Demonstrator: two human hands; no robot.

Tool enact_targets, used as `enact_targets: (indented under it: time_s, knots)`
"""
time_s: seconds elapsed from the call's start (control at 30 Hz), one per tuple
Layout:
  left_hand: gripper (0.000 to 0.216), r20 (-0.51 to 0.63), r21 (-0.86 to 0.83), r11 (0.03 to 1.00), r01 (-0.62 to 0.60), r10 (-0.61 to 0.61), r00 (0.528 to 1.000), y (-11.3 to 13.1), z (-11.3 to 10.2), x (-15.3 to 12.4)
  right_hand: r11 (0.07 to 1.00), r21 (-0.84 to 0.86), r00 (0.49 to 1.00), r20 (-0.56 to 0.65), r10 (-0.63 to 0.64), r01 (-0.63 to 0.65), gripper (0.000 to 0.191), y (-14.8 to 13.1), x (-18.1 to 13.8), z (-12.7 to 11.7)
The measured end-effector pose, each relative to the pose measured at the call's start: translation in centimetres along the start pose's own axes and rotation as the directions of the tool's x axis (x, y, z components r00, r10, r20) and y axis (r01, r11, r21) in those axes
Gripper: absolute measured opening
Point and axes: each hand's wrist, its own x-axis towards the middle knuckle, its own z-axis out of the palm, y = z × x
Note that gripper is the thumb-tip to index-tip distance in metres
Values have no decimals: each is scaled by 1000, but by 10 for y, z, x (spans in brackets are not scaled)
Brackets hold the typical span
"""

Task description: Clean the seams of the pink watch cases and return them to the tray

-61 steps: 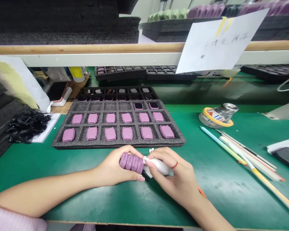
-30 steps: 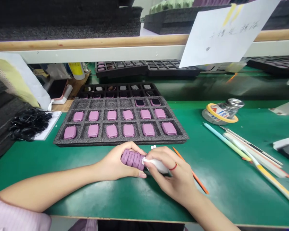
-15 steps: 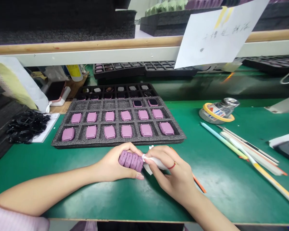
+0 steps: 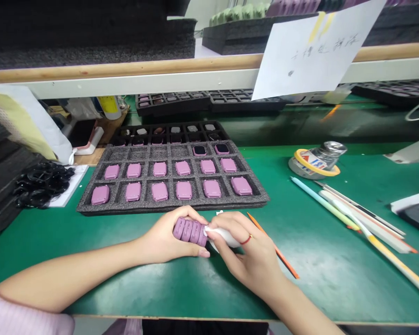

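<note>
My left hand (image 4: 167, 238) is wrapped round a short row of purple watch cases (image 4: 190, 231), held side by side just above the green tabletop. My right hand (image 4: 253, 251) pinches a white wipe (image 4: 225, 236), bunched under the fingers, and presses its tip against the right end of the row. Part of the wipe is hidden behind the fingers. Beyond both hands lies a grey foam tray (image 4: 172, 206) with two rows of pink-purple watch cases (image 4: 184, 190) in its pockets. Two cases with dark screens (image 4: 222, 148) sit in its far row.
An orange stick (image 4: 282, 257) lies beside my right hand. Farther right are several pens and sticks (image 4: 321, 202) and a metal-topped jar (image 4: 330, 153) with a tape roll. At left are black rubbery pieces (image 4: 42, 184). A shelf edge (image 4: 143, 79) with a hanging paper (image 4: 310, 56) crosses above.
The wipe's tip has shifted slightly left and up the end of the row. More of the orange stick now shows beside my right hand. My left hand keeps its hold.
</note>
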Motion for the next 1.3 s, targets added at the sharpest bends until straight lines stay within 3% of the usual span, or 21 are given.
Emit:
enact_targets:
  time_s: [0.13, 0.27, 0.37, 0.47, 0.53, 0.63, 0.73, 0.8, 0.97, 1.1, 1.2, 1.3]
  knots:
    - [51, 9, -7, 1000, 8, -8, 1000, -1, 0, -1, 998, -64, 1000, -14, 15, -16, 16, -3, 2, -5]
    - [50, 46, -68, 998, -11, 14, 999, -4, 0, -3, 969, -225, 991, -108, 76, -99, 10, 12, -2, -37]
    - [50, 67, -87, 996, -20, 26, 997, -6, -1, -2, 844, -482, 970, -174, 173, -237, 10, 45, -13, -72]
    - [52, 84, -74, 997, -10, 16, 996, -6, -3, -1, 756, -602, 966, -121, 230, -256, 22, 72, -26, -91]
    - [51, 86, -56, 998, -6, 11, 996, -6, -4, -1, 729, -638, 967, -113, 230, -248, 23, 73, -29, -87]
    - [52, 85, -46, 999, -15, 19, 996, -4, -4, -2, 753, -623, 977, -121, 174, -211, 28, 47, -24, -58]
    - [52, 81, -30, 999, -32, 35, 996, -4, -4, -3, 948, -305, 993, 37, 112, -95, 25, 17, -13, -23]
    - [51, 79, -24, 999, -44, 46, 996, -4, -4, -3, 986, -138, 985, 129, 113, -95, 14, 9, -6, -10]
    - [50, 84, 6, 999, -44, 43, 996, -4, -4, -2, 978, -99, 982, 28, 189, -185, 7, 5, 4, -18]
    - [50, 66, 16, 1000, -1, 0, 998, 0, -4, 1, 996, 41, 993, 95, 72, -76, 9, -10, 10, -17]
    - [51, 71, -11, 997, 75, -74, 995, 5, -5, 3, 999, -26, 996, 80, 28, -26, 12, -13, 10, -8]
    - [51, 53, 18, 998, 65, -66, 996, 5, -5, 3, 996, -81, 998, 40, 40, -37, 12, -3, 7, -3]
